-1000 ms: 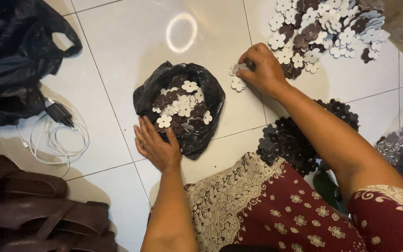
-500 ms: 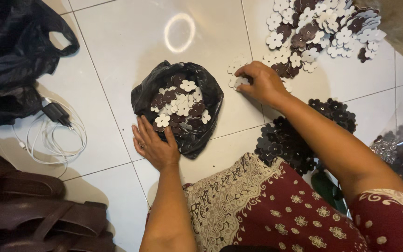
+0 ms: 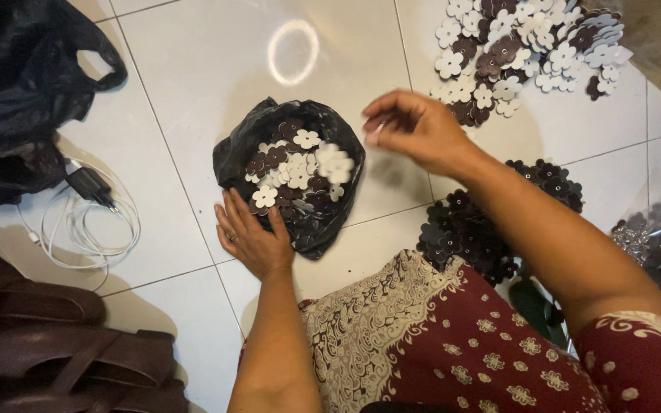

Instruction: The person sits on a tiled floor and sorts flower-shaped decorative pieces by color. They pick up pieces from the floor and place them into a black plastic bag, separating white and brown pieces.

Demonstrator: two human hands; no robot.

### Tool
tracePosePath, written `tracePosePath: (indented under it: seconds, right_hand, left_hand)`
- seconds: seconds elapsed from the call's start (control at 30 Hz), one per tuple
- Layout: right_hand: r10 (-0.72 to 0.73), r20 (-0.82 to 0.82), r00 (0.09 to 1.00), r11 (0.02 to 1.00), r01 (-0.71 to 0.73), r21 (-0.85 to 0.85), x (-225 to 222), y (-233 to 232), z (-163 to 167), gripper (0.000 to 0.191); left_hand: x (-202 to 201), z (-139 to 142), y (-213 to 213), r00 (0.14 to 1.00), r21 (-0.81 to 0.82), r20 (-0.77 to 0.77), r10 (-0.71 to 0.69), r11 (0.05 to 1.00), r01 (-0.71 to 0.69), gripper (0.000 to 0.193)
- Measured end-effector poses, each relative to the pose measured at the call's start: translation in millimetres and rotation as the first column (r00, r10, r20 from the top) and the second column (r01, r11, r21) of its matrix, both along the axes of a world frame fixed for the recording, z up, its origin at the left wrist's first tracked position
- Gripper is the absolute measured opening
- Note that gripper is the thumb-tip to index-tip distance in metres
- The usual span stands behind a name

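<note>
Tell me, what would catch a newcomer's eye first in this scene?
Probably the open black bag at centre, full of white and brown flower-shaped pieces, with the left hand resting on its near edge. The right hand hovers beside it, and a big heap of similar flower pieces fills the top right.

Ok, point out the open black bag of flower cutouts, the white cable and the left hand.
Bag (image 3: 232, 157), head view, on its black left rim.
Cable (image 3: 122, 229), head view, on the coil's right loop.
Left hand (image 3: 252, 239), head view, on the back of the hand.
</note>
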State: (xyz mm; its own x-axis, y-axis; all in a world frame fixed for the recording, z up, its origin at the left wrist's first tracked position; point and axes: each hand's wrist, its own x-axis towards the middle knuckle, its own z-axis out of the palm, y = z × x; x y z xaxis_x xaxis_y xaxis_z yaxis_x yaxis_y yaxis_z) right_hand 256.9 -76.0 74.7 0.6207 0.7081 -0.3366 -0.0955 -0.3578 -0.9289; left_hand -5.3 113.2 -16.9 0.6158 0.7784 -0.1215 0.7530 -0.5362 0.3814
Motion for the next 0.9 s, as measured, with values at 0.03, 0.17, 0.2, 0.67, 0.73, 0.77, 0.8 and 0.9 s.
tracePosePath:
  seconds: [0.03, 0.17, 0.2, 0.67, 0.73, 0.77, 0.8, 0.9]
  right_hand:
    - [-0.028, 0.066, 0.997, 0.989, 0.037, -0.14, 8, 1, -4, 0.03]
    - [0.059, 0.365, 0.929, 0.864, 0.135, -0.485, 22, -11, -20, 0.031]
    - [0.12, 0.438, 0.891, 0.839, 0.145, -0.524, 20, -15, -25, 0.034]
    - [0.033, 0.427, 0.904, 0.901, 0.158, -0.403, 22, -3, -47, 0.043]
    - [0.071, 0.535, 0.842, 0.914, 0.16, -0.374, 22, -1, -46, 0.044]
    - [0.085, 0.59, 0.803, 0.924, 0.158, -0.348, 20, 0, -45, 0.04]
    - [0.097, 0.644, 0.759, 0.934, 0.154, -0.322, 19, 1, -43, 0.037]
    - [0.103, 0.468, 0.878, 0.878, 0.141, -0.458, 13, 6, -31, 0.029]
  left_hand:
    - [0, 0, 0, 1.0, 0.001, 0.004, -0.001, 1.0, 0.001, 0.077]
    - [0, 0, 1, 1.0, 0.0, 0.006, 0.0, 1.0, 0.0, 0.077]
    - [0, 0, 0, 1.0, 0.001, 0.007, 0.001, 1.0, -0.001, 0.077]
    - [2, 1, 1, 1.0, -0.007, -0.001, 0.001, 1.0, -0.001, 0.077]
    - [2, 1, 1, 1.0, -0.008, 0.01, 0.001, 1.0, -0.001, 0.078]
    - [1, 1, 1, 1.0, -0.009, 0.008, 0.001, 1.0, -0.001, 0.078]
    - [2, 1, 1, 1.0, -0.01, 0.007, 0.002, 1.0, -0.002, 0.078]
    - [1, 0, 1, 1.0, -0.01, 0.006, 0.004, 1.0, -0.003, 0.077]
